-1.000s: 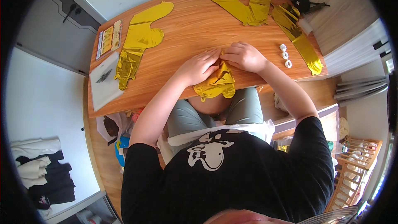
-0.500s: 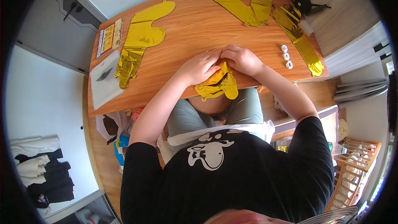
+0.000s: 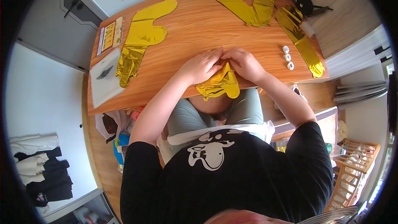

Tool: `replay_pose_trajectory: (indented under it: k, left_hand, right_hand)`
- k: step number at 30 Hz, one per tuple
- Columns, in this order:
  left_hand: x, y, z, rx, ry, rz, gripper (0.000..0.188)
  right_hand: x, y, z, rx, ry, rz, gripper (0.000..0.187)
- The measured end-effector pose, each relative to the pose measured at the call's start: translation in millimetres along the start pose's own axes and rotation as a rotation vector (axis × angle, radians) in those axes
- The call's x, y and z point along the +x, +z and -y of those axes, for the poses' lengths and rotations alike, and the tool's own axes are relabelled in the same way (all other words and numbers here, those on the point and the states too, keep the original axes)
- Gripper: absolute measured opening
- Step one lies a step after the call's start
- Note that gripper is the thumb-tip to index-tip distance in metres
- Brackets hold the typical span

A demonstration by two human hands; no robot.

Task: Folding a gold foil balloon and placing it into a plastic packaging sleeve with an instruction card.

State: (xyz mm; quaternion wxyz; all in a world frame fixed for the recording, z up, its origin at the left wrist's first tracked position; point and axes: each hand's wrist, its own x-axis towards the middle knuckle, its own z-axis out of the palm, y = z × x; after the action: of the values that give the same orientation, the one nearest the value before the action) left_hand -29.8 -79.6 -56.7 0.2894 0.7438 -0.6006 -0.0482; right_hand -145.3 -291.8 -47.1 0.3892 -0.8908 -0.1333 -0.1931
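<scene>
A flat, shiny gold foil balloon is at the table's front edge, its lower part hanging over the edge above my lap. My left hand pinches its upper part from the left. From the right, my right hand grips the same upper part, with its fingers bent and its fingertips touching those of the left. The bit between the fingertips is hidden. The foil is creased and partly folded below my hands.
Other flat gold foil balloons lie on the wooden table: one at left, an A-shaped one at the back, one at right. Small white rolls, a clear plastic sleeve, a printed package and a black router surround them.
My right hand has turned slightly inward, its fingers curling more over the foil. The balloon's lower part has shifted a little, and its dark fold has narrowed. My left hand has barely moved.
</scene>
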Motion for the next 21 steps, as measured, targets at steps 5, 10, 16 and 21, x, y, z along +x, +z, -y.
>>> replay_pose_trajectory:
  k: [5, 10, 16, 21]
  left_hand:
    - [-0.4, 2.6, 1.1, 0.07, -0.011, 0.019, 0.068]
    - [0.6, 5.0, 3.2, 0.043, -0.001, 0.012, 0.065]
    - [2.2, 1.8, 0.3, 0.038, -0.017, 0.01, 0.06]
    - [1.6, 4.6, 2.2, 0.047, -0.011, 0.012, 0.057]
  right_hand:
    - [-2.0, -3.2, -12.8, -0.176, -0.189, -0.008, 0.021]
    - [1.3, 2.7, -15.5, -0.197, -0.105, 0.055, 0.021]
    - [1.7, 3.5, 0.7, -0.152, -0.097, -0.094, 0.015]
    - [0.1, -0.4, -6.6, -0.407, -0.169, -0.025, 0.011]
